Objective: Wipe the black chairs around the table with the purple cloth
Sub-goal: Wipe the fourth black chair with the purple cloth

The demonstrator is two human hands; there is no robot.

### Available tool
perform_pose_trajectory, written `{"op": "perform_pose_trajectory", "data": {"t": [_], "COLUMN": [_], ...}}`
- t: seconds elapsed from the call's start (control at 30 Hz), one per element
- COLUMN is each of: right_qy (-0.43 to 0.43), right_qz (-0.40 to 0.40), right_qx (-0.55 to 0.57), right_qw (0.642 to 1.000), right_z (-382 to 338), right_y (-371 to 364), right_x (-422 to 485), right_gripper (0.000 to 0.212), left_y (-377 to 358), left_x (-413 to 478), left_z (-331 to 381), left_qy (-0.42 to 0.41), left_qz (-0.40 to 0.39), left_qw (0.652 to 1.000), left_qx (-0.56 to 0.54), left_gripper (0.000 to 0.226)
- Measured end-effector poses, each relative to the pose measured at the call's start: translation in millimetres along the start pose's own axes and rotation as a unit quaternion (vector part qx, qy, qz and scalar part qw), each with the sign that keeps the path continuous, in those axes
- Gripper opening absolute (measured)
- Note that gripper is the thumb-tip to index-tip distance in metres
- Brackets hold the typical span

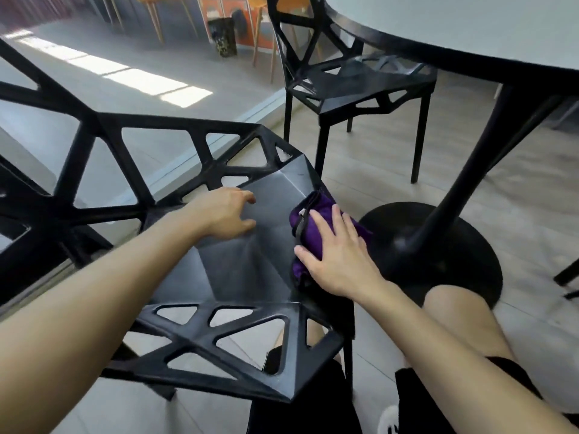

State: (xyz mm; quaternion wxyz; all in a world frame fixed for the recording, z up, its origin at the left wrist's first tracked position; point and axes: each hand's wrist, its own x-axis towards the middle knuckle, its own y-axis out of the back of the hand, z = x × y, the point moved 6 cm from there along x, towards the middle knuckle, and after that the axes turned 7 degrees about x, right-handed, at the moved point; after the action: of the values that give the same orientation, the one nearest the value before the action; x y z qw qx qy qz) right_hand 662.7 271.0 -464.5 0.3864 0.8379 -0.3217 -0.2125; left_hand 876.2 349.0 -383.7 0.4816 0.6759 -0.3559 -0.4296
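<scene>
A black chair (244, 264) with a faceted seat and cut-out triangles stands right in front of me, its backrest at the left. The folded purple cloth (313, 227) lies on the seat's right front edge. My right hand (338, 255) presses flat on the cloth with straight fingers. My left hand (225, 214) hovers over or rests on the middle of the seat, fingers loosely curled and holding nothing. A second black chair (354, 79) stands further back, pushed partly under the table.
The round white table (470, 29) with a black rim is at the upper right; its black pedestal leg and round base (438, 245) stand just right of the near chair. My knee is at the lower right. Orange chairs and a dark bin stand far back.
</scene>
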Motion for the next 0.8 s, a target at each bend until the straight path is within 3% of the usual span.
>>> {"op": "perform_pose_trajectory", "data": {"t": [0.2, 0.33, 0.47, 0.53, 0.67, 0.8], "right_qy": [-0.058, -0.058, 0.012, 0.072, 0.186, 0.277], "right_qz": [-0.027, 0.000, -0.014, -0.045, -0.095, -0.143], "right_qx": [-0.049, -0.053, -0.015, -0.059, -0.194, -0.213], "right_qw": [0.997, 0.997, 1.000, 0.995, 0.958, 0.926], "right_z": [-31, -30, -22, -26, -45, -95], "right_y": [7, 5, 4, 0, -15, -56], "right_x": [158, 179, 149, 128, 109, 139], "right_gripper": [0.099, 0.107, 0.109, 0.107, 0.095, 0.088], "left_y": [-26, -36, -47, -51, -59, -56], "left_x": [11, 5, 2, 2, -3, 2], "left_z": [-37, -69, -102, -115, -113, -102], "left_qy": [0.118, 0.186, 0.243, 0.254, 0.252, 0.219], "left_qz": [-0.017, -0.018, 0.002, 0.024, 0.019, 0.003], "left_qw": [0.993, 0.982, 0.968, 0.964, 0.961, 0.971], "left_qx": [-0.027, -0.037, -0.064, -0.081, -0.113, -0.099], "left_gripper": [0.057, 0.058, 0.072, 0.079, 0.091, 0.096]}}
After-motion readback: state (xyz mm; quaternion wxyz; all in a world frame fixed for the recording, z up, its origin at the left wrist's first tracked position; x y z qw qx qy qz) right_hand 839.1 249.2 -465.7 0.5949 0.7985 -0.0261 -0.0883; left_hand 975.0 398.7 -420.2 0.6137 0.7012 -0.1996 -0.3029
